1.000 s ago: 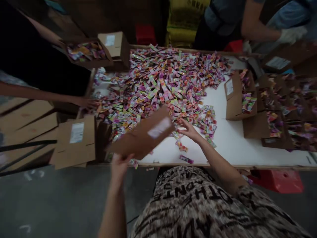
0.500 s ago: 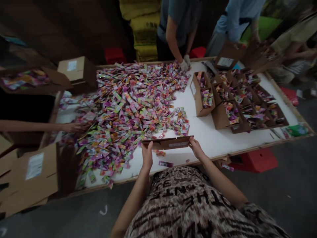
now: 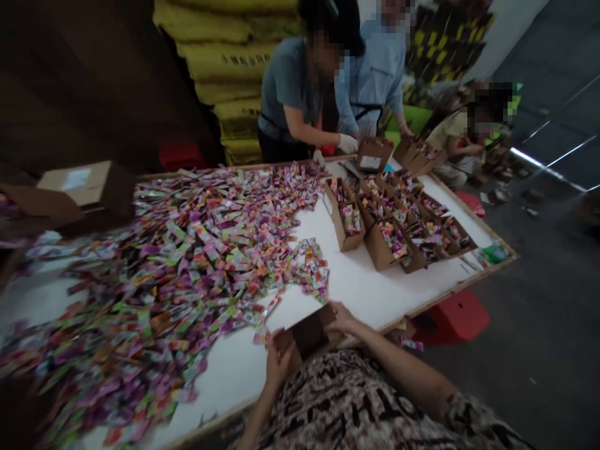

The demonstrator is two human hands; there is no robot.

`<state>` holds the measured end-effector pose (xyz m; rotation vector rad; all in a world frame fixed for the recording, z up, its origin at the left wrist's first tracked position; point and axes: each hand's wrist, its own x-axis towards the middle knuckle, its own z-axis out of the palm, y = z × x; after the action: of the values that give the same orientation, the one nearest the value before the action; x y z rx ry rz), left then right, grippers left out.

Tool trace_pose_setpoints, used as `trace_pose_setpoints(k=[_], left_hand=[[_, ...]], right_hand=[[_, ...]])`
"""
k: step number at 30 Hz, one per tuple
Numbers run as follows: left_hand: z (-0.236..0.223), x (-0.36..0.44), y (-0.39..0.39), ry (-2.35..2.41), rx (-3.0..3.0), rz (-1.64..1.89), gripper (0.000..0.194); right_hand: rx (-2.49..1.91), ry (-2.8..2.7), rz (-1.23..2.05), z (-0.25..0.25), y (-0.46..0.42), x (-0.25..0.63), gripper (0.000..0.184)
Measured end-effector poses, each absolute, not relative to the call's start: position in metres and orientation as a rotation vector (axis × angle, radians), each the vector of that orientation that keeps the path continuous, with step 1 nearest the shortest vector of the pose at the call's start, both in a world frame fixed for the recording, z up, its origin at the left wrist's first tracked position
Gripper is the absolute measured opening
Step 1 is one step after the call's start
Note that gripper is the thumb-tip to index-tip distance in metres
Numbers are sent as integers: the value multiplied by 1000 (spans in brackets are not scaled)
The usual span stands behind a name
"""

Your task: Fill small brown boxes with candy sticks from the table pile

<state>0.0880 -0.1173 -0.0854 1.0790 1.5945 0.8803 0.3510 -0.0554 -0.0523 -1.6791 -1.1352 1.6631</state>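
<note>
Close to my body, at the table's near edge, I hold a small cardboard box (image 3: 310, 331) that stands open at the top and looks hollow inside. My left hand (image 3: 277, 362) grips its left end, thumb toward the inside. At the other end, my right hand (image 3: 343, 319) is closed on the box's right wall. Beyond and to the left spreads a large heap of small shiny packets (image 3: 220, 250), mostly purple, pink and green. A few of them lie just past the box.
Several packet-filled cardboard boxes (image 3: 382, 240) stand at the table's right. A taller carton (image 3: 89, 187) is at the left. Across the white table (image 3: 370, 290), a gloved co-worker (image 3: 295, 94) leans over, with other people behind. A red stool (image 3: 452, 319) sits below the near edge.
The flat folded cardboard in my hands has opened into a box and come nearer my body. My view has turned right and up. The co-worker's gloved hand has lifted toward a box.
</note>
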Motion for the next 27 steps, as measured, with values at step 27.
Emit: trace_pose_setpoints(k=[27], left_hand=[[-57,80,-78,1550,1620,823,49]], right_hand=[[-902,-2444,886,-50,-36,414,57]])
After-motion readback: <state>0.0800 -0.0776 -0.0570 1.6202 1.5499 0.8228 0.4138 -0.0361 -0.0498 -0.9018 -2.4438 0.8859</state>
